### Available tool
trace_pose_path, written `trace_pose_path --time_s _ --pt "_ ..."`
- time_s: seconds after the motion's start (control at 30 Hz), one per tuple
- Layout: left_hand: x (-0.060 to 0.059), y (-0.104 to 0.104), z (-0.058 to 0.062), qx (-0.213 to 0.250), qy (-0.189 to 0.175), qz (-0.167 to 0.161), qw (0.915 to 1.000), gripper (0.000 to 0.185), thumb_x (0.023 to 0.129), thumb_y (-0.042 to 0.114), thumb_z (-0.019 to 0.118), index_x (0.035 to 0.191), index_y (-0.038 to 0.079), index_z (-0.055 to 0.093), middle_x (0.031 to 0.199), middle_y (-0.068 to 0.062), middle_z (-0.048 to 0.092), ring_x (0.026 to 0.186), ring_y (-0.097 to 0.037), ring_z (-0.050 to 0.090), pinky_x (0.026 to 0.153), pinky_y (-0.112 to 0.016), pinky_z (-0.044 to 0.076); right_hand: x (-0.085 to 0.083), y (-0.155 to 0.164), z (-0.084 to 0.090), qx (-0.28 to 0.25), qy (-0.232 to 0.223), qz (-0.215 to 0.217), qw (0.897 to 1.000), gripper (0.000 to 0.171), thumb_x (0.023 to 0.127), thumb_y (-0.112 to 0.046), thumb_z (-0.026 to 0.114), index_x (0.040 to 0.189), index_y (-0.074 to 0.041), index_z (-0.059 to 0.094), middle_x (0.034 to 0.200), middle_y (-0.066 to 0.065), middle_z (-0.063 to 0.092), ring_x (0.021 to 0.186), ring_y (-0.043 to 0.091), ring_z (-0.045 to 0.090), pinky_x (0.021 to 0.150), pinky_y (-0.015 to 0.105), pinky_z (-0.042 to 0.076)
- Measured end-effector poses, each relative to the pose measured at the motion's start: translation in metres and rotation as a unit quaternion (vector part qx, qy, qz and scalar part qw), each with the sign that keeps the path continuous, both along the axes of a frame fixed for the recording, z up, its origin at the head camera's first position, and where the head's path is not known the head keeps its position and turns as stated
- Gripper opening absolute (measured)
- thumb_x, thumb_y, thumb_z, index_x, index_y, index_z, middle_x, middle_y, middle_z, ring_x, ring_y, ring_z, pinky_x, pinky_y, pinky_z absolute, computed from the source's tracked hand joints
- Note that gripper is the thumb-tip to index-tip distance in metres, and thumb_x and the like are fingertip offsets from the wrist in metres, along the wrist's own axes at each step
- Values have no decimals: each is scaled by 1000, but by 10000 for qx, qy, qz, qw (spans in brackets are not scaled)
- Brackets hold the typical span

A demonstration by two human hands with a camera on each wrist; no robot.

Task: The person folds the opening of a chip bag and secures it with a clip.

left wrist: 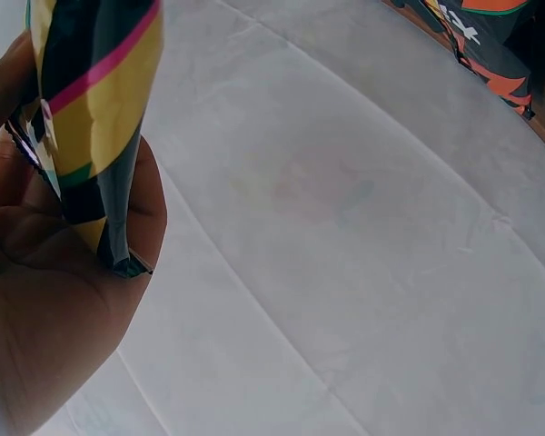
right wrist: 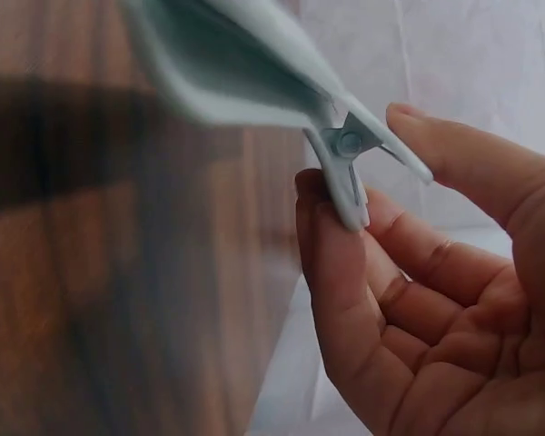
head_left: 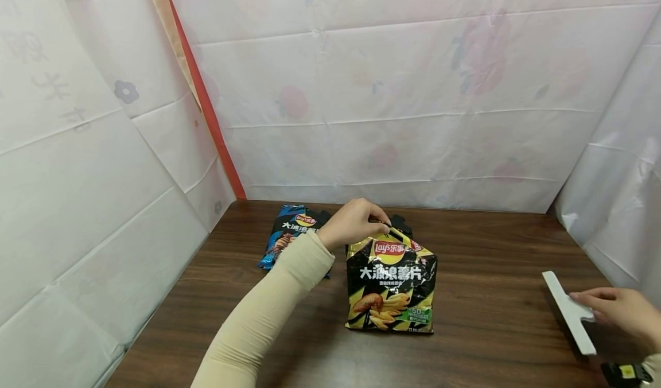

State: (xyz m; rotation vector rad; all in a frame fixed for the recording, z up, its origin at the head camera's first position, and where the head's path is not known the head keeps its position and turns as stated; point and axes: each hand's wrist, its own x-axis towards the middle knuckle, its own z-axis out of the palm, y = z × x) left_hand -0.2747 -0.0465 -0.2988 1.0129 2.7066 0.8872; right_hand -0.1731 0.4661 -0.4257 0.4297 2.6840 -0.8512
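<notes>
Lay's chip bag (head_left: 391,283) "大波浪薯片" | left hand (head_left: 353,222) pinches its top | right hand (head_left: 622,313) pinches pale clip (head_left: 570,312)

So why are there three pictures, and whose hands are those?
They belong to one person who wears three cameras. The big picture comes from a camera on the head, looking down at a brown wooden table. The other two come from cameras on the wrists, so they show each hand very close.

The left hand pinches the top of a black and yellow bag of chips, which stands on the table. In the left wrist picture you see that same bag top between the fingers.

The right hand holds a long pale clip by its handles, in a light grip.

A blue bag of chips lies on the table behind the left arm.
</notes>
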Motion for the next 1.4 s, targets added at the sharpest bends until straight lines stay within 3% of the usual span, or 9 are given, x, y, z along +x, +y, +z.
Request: trace_pose_path --time_s 0.13,0.43,0.53,0.67,0.87,1.03,1.2,1.3,1.4 --pt "0 0 1 -18 4 11 10000 16 95 21 66 104 14 77 95 -1 75 69 -15 66 60 -23 44 -6 -12 13 43 325 212 9992 76 96 -58 52 122 13 60 87 11 69 71 10 62 59 28 50" --pt "0 -1 1 9 2 7 10000 16 95 21 66 103 13 77 93 -1 75 60 -10 59 58 -23 42 -17 -44 39 -187 925 445 9945 73 97 -56 51 129 10 56 104 27 66 71 10 67 62 31 55" --pt "0 -1 0 34 -29 11 10000 16 95 21 66 102 13 77 92 -1 75 58 -9 57 57 -22 42 -19 -53 46 -136 1116 574 9920 73 97 -56 49 131 8 56 124 36 58 72 13 71 67 38 55" --pt "0 -1 -1 59 -72 29 10000 16 95 21 66 103 13 77 93 -1 76 61 -7 61 57 -22 42 -22 -63 54 -205 1350 593 9889 68 96 -56 52 132 1 58 134 34 53 75 14 74 72 40 54" --pt "1 -1 -1 136 -134 37 9998 16 95 20 66 104 12 77 93 -1 75 71 -21 69 57 -22 42 -26 -78 66 -311 1780 415 9827 58 94 -56 56 127 -9 64 127 27 62 73 5 72 61 16 45" --pt "1 0 -1 193 -189 45 9996 16 95 20 65 104 11 77 92 -2 75 77 -25 70 58 -23 42 -29 -90 78 -175 2076 448 9770 61 95 -53 57 129 -3 62 122 30 63 69 0 68 60 16 43" --pt "1 0 -1 191 -180 59 9996 17 95 20 66 104 11 77 93 -3 75 77 -24 70 59 -24 42 -35 -103 93 -89 1972 517 9790 64 95 -55 56 131 -2 60 111 25 70 71 -11 57 62 21 44" --pt "0 0 -2 175 -159 57 9997 17 95 20 66 104 11 77 94 -3 76 76 -24 70 58 -24 42 -39 -113 98 -288 2025 540 9774 61 94 -53 58 129 -3 62 104 15 75 72 -10 59 63 21 46" --pt "1 0 -1 146 -125 60 9998 17 95 21 66 104 11 77 94 -3 76 76 -20 70 59 -24 43 -42 -125 104 -555 2126 600 9737 59 93 -52 60 125 -3 63 94 -9 74 73 -5 65 64 19 47"
